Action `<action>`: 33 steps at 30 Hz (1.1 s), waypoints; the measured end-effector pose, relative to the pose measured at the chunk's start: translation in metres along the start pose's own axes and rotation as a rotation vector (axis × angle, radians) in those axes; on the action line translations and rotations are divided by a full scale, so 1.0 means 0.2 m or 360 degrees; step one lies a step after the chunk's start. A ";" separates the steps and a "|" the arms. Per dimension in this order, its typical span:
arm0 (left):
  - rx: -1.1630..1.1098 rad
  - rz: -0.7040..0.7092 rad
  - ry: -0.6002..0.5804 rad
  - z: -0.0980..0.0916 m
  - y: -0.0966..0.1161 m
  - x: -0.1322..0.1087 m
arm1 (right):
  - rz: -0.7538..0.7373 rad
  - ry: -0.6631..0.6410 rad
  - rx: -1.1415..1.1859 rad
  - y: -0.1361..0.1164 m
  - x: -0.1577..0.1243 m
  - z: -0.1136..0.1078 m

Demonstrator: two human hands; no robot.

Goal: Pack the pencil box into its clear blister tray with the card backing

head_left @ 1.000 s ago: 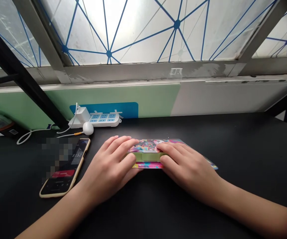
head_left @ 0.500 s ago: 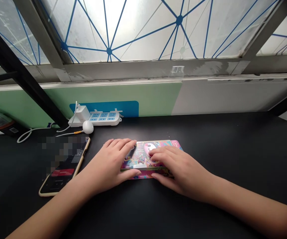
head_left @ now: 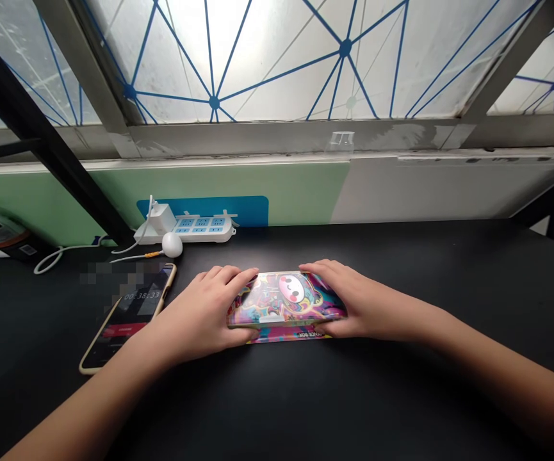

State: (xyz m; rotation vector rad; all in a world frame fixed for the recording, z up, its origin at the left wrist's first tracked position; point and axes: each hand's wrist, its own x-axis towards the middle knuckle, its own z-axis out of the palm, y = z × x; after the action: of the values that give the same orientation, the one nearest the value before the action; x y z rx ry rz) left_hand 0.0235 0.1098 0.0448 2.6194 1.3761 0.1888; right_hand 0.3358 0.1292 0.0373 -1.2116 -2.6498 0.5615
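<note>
Left hand [head_left: 195, 317]: fingers [head_left: 238, 275] closed around the left edge of the cartoon-printed box [head_left: 284, 298].
Right hand [head_left: 363, 301]: fingers [head_left: 317, 266] closed on the box's right edge, gripping it from the opposite side.
Box: held between both hands, directly over a printed card piece [head_left: 289, 335] lettered "BOX", on the black tabletop [head_left: 401, 397].
Beside left hand: smartphone [head_left: 132, 314] in gold-edged case, screen reading 00:38:33.
Farther back: white power strip [head_left: 204, 229] with plugged-in charger [head_left: 160, 219].
</note>
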 end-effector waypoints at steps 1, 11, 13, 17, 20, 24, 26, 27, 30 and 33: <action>0.0015 0.0005 0.0024 0.00 0.00 0.00 | -0.0018 0.0026 -0.0008 0.00 0.00 0.00; 0.0117 0.0114 0.0249 0.03 0.01 0.00 | -0.0406 0.0295 -0.0114 0.04 0.01 0.01; 0.0126 0.0116 0.0275 0.03 0.00 0.00 | -0.0404 0.0333 -0.0098 0.05 0.01 0.01; 0.0179 0.0146 0.0335 0.03 0.01 0.01 | -0.0359 0.0420 -0.0053 0.05 0.01 0.00; 0.0249 0.0194 0.0407 0.04 0.02 0.02 | -0.0325 0.0462 -0.0140 0.04 0.00 -0.02; 0.0301 0.0265 0.0488 0.04 0.03 0.03 | -0.0398 0.0455 -0.0406 0.00 0.00 -0.05; 0.0290 0.0277 0.0525 0.03 0.03 0.02 | -0.0427 0.0510 -0.0510 -0.03 0.00 -0.05; 0.0283 0.0271 0.0544 0.03 0.03 0.02 | -0.0436 0.0541 -0.0548 -0.04 0.00 -0.05; 0.0297 0.0200 0.0631 0.00 0.02 0.02 | -0.0470 0.0628 -0.0642 -0.06 0.00 -0.04; 0.0320 0.0091 0.0745 -0.03 0.00 0.01 | -0.0492 0.0736 -0.0762 -0.08 -0.01 -0.01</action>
State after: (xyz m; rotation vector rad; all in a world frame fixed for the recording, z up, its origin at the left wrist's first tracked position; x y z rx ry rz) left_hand 0.0228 0.1123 0.0498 2.9058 1.5199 0.7500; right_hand 0.3278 0.1185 0.0460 -0.8541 -2.5403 -0.3804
